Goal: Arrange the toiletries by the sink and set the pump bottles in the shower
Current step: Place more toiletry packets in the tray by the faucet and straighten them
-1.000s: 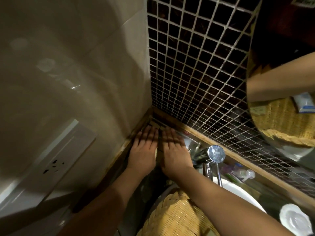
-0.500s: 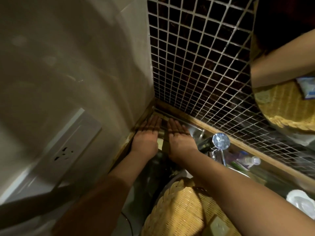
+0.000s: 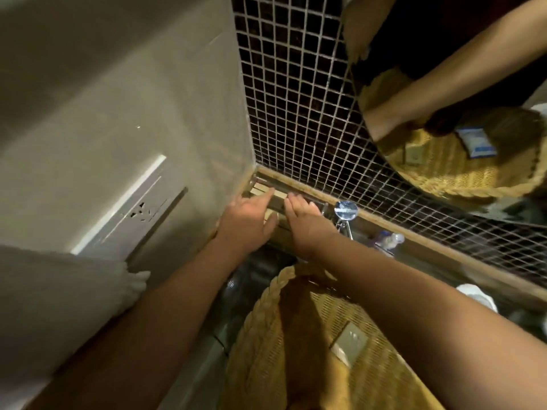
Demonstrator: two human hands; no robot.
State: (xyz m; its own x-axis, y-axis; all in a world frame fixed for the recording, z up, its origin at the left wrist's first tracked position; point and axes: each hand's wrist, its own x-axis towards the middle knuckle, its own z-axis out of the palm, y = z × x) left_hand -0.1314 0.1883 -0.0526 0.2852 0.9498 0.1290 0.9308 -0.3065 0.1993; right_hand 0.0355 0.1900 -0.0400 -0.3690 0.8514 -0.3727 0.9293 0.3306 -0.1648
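My left hand [image 3: 245, 221] and my right hand [image 3: 305, 221] lie side by side, palms down, on pale flat boxes [image 3: 260, 189] in the back corner of the counter, where the beige wall meets the dark mosaic wall. Fingers are stretched and slightly apart; neither hand grips anything. A woven basket [image 3: 260, 321] stands below my arms with a small grey packet [image 3: 350, 341] in it. A small clear bottle [image 3: 387, 239] lies on the ledge right of the tap. What exactly is under my palms is hidden.
A chrome tap [image 3: 345, 210] stands just right of my right hand. A round mirror [image 3: 444, 184] on the mosaic wall reflects the basket and my arm. A wall socket [image 3: 139, 213] and a white towel [image 3: 130, 285] are at left. A white dish [image 3: 476, 294] sits at right.
The view has tilted down and back, showing more of the basket. My hands have spread slightly apart on the corner boxes, still pressing flat.
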